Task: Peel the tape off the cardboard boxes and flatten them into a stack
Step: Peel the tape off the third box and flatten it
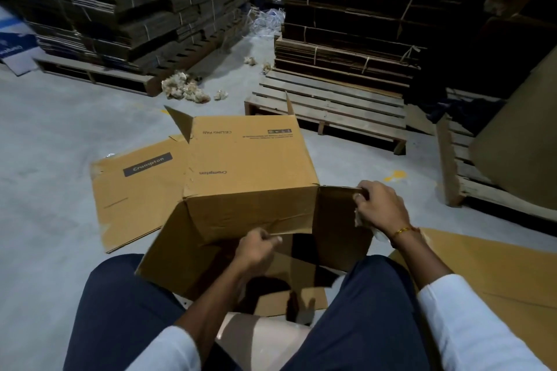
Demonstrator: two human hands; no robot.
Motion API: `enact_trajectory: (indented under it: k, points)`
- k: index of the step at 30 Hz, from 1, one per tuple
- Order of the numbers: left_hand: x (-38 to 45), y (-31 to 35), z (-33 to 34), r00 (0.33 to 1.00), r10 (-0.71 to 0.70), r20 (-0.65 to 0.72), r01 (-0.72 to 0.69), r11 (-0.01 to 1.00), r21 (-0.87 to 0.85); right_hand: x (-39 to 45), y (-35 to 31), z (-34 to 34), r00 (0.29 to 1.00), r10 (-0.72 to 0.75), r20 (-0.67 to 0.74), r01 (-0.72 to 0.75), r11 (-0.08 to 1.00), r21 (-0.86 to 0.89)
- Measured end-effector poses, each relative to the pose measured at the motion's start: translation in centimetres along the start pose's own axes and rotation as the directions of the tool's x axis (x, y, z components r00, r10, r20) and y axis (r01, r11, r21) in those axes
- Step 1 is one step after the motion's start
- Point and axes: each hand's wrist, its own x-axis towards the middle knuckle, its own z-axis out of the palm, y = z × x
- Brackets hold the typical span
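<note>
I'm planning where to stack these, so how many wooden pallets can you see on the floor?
3: one under the left cardboard stacks, one half-bare under the middle stacks, one at the right beneath a big cardboard sheet. More may sit hidden in the dark background.

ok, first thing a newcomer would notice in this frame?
The open cardboard box between the person's knees, centre frame. The left hand pinches a tape strip at its near flap and the right hand grips the right flap's edge. Behind rise dark stacks of flattened cardboard on pallets.

Single head-worn view looks forward and down, close over the lap toward the floor [45,117].
</note>
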Motion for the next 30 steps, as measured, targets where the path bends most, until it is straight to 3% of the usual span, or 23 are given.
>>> enact_trajectory:
  k: [1,2,5,8,14,16,18,21,23,30]
  points:
    - [0.4,0.2,-0.2,0.988,-0.145,0.046,0.152,0.949,-0.275,0.0,-0.2,0.1,1.000,-0.003,-0.001,0.003,1.000,0.005]
    - [0.5,0.4,-0.3,0.966,-0.239,0.098,0.256,0.838,-0.482,0.1,-0.3,0.2,1.000,-0.003,-0.006,0.003,1.000,0.011]
    - [0.8,-0.3,0.3,0.945,-0.311,0.099,0.261,0.539,-0.801,0.0,-0.2,0.3,1.000,-0.001,-0.029,0.002,1.000,0.021]
    - [0.8,-1.7,0.9,0.940,-0.341,-0.003,0.116,0.327,-0.938,-0.1,0.0,0.5,0.999,0.004,-0.032,-0.003,1.000,0.023]
    - [-4.9,-2.6,0.4,0.948,-0.316,-0.044,0.034,0.239,-0.970,-0.7,-0.2,0.5,0.998,0.013,-0.059,-0.013,1.000,0.010]
    - [-7.2,-1.7,-0.5,0.957,-0.277,-0.092,-0.023,0.243,-0.970,-0.9,-0.1,0.2,0.999,0.006,-0.031,-0.006,1.000,0.001]
    - [-9.5,-0.2,-1.8,0.961,-0.201,-0.190,-0.122,0.308,-0.943,-0.8,-0.1,-0.3,0.999,-0.015,0.042,0.015,1.000,0.002]
    - [-11.9,1.7,-4.4,0.910,-0.060,-0.411,-0.309,0.563,-0.766,-1.0,-0.1,-0.8,0.991,-0.043,0.130,0.042,0.999,0.016]
    - [-12.3,2.4,-6.4,0.861,0.030,-0.508,-0.394,0.671,-0.628,-1.2,-0.3,-0.7,0.990,-0.038,0.139,0.037,0.999,0.010]
    - [-11.0,-0.2,-13.1,0.731,0.013,-0.682,-0.395,0.824,-0.407,-3.5,-4.7,3.0,0.995,-0.072,0.068,0.072,0.997,0.004]
